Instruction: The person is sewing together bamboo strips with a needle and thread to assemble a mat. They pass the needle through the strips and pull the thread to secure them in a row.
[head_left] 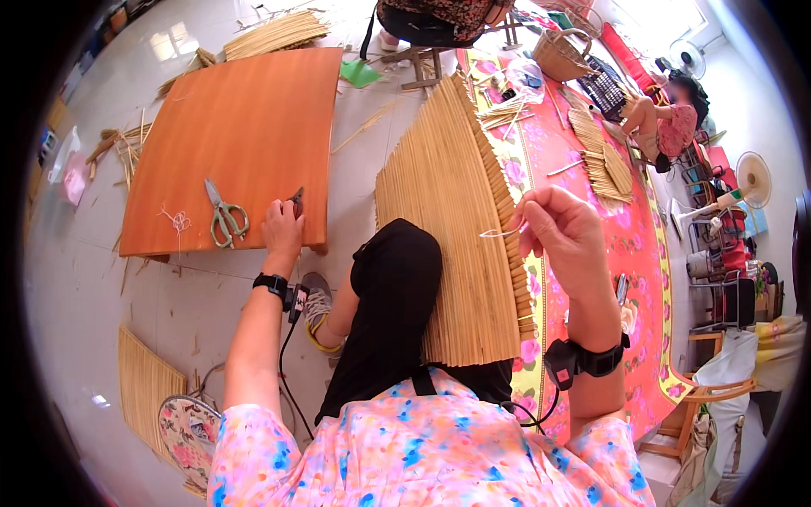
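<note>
My right hand (pixel 557 226) is raised over the right edge of a woven straw panel (pixel 448 211). Thumb and forefinger are pinched on a thin white string (pixel 494 233), whose loop sticks out to the left. The panel, made of many straw stalks side by side, leans across my right thigh. My left hand (pixel 283 228) rests at the near right corner of an orange-brown wooden table (pixel 245 127), fingers closed around a small dark tool (pixel 296 199) that is mostly hidden. To its left lie green-handled scissors (pixel 225 215) and a tangle of white string (pixel 178 221).
A long table with a red floral cloth (pixel 591 287) runs along my right, holding straw pieces (pixel 600 156) and a wicker basket (pixel 562 55). Another person (pixel 672 122) sits beyond it. A straw panel (pixel 150 384) and a floral stool (pixel 190 431) are at lower left; straw bundles (pixel 274 35) lie behind.
</note>
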A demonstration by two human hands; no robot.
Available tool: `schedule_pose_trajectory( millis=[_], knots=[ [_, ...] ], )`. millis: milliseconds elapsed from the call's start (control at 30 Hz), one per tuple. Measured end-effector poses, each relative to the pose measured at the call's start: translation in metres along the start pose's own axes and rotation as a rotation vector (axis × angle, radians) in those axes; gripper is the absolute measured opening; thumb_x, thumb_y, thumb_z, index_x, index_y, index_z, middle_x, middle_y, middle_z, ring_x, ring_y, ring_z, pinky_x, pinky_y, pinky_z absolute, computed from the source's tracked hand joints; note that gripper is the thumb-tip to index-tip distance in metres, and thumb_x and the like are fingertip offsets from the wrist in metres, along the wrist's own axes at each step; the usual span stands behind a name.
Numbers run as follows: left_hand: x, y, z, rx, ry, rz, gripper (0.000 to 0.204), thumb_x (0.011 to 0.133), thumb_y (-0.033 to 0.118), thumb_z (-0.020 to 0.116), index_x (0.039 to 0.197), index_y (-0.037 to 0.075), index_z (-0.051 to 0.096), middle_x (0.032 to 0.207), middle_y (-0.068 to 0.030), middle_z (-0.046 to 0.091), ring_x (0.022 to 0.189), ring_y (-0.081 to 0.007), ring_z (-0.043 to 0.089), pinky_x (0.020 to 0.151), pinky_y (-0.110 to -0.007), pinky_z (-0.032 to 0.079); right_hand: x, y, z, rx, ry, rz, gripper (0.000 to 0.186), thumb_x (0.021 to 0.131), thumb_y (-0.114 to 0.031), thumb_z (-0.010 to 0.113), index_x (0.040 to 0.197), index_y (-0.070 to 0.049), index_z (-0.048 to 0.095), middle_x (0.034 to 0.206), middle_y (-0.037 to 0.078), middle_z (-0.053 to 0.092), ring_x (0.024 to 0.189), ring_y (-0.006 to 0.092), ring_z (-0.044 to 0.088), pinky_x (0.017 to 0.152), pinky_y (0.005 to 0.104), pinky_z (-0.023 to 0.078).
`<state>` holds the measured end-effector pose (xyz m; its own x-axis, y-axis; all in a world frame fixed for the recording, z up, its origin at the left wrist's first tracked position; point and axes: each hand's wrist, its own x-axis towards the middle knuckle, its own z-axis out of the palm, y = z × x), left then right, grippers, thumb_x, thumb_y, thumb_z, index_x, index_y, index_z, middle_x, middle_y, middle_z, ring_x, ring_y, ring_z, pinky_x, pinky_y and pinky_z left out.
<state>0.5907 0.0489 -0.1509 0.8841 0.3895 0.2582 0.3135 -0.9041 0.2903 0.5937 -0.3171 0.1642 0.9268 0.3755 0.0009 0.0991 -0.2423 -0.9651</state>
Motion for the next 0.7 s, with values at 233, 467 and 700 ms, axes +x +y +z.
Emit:
schedule_pose_trajectory(
  millis=[233, 467, 700],
  knots=[
    [0.009, 0.127, -0.123, -1.069, -0.139, 0.189, 0.020, 0.090, 0.012, 0.062, 0.109, 0.005, 0.066, 0.112, -0.0093, 0.058, 0.098, -0.0192, 0.061, 0.082, -0.031, 0.049, -0.002, 0.000, 0.008, 0.031, -0.077, 0.028, 0.011, 0.098, -0.012, 0.053, 0.099, -0.003, 0.059, 0.088, 0.002, 0.067, 0.060, 0.0043, 0.057, 0.052, 0.0171, 0.043],
    [-0.028, 0.224, -0.212, -1.663, -0.290, 0.417, 0.017, 0.094, 0.006, 0.058, 0.107, 0.000, 0.067, 0.116, -0.0084, 0.055, 0.092, -0.0117, 0.060, 0.079, -0.024, 0.049, -0.004, -0.011, 0.023, -0.003, -0.056, -0.041, 0.011, 0.096, -0.007, 0.054, 0.094, 0.001, 0.061, 0.084, 0.002, 0.066, 0.061, 0.0046, 0.059, 0.053, 0.0180, 0.045],
    [-0.032, 0.234, -0.213, -1.947, -0.367, 0.267, 0.008, 0.097, 0.010, 0.053, 0.099, 0.004, 0.058, 0.093, -0.0078, 0.063, 0.073, -0.0104, 0.060, 0.065, -0.023, 0.049, -0.012, 0.010, 0.010, -0.440, 0.254, -0.082, 0.016, 0.089, -0.013, 0.065, 0.096, 0.001, 0.062, 0.082, 0.009, 0.068, 0.057, 0.0124, 0.063, 0.053, 0.0247, 0.048]
  ],
)
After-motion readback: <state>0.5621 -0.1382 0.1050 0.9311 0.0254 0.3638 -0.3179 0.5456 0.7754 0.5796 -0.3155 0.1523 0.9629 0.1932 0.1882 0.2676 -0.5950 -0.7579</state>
